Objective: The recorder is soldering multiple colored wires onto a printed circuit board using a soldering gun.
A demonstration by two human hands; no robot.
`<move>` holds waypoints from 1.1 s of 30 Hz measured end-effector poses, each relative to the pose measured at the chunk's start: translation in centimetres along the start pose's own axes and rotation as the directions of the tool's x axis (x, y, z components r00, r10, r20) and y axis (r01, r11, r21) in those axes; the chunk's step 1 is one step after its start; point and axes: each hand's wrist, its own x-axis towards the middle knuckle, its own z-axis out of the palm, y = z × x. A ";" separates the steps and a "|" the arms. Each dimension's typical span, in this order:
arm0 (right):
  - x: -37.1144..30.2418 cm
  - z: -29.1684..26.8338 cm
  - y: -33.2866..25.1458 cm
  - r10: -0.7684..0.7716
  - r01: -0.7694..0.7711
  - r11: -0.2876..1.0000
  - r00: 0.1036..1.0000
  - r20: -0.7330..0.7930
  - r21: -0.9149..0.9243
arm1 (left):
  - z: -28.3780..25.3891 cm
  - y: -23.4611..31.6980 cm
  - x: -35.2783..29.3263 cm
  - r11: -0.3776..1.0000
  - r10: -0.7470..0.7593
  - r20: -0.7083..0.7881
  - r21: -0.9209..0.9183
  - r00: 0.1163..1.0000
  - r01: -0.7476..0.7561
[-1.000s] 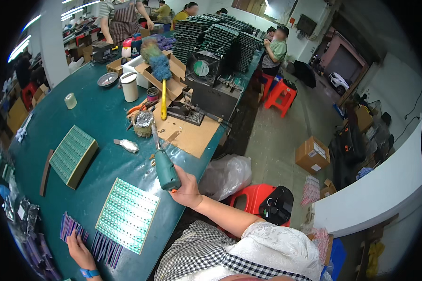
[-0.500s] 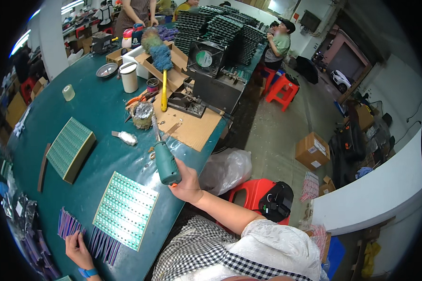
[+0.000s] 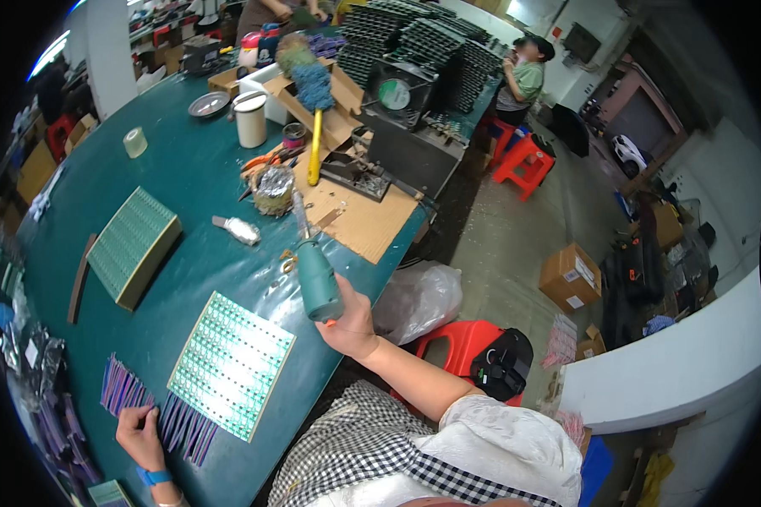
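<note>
My right hand [image 3: 347, 325] is wrapped round the thick green handle of a soldering iron [image 3: 318, 283]. Its narrow tip points away from me, beside a round foil-wrapped pot [image 3: 273, 188]. Low on the left, my left hand [image 3: 139, 435], with a blue band at the wrist, has its thumb and fingers pinched together by two rows of thin purple wires [image 3: 124, 387]. Whatever lies in the pinch is too small to make out. A bright sheet of green circuit boards [image 3: 232, 365] lies flat between my hands, its near edge next to the wires.
A thick stack of board panels [image 3: 135, 245] stands at left beside a brown strip [image 3: 80, 279]. Farther off are a white canister [image 3: 250, 120], a yellow-handled duster [image 3: 314, 148], a black fan unit [image 3: 397, 95] and cardboard [image 3: 364, 220]. Right of the table stands a red stool [image 3: 457, 342].
The view has shifted slightly, so most things sit farther right in it. My right hand still grips the soldering iron; the left fingers stay by the wires, pinched a little more closely.
</note>
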 end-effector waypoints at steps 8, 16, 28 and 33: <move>-1.2 0.3 -0.3 0.302 -0.310 0.897 0.950 0.074 0.315 | 0.0 3.1 1.1 0.996 -0.083 -0.046 0.033 0.995 0.084; -0.1 -0.4 -6.8 0.237 -0.330 0.888 0.926 0.295 0.321 | -2.4 5.7 0.8 0.659 -0.474 0.255 -0.532 0.843 0.532; -1.2 5.3 -13.6 0.089 -0.459 0.764 0.771 0.631 0.453 | -2.6 9.0 -0.3 0.366 -0.420 0.485 -0.683 0.767 0.632; -2.4 5.3 -11.5 0.088 -0.451 0.787 0.756 0.648 0.420 | -2.2 5.8 0.2 0.453 -0.469 0.410 -0.650 0.783 0.611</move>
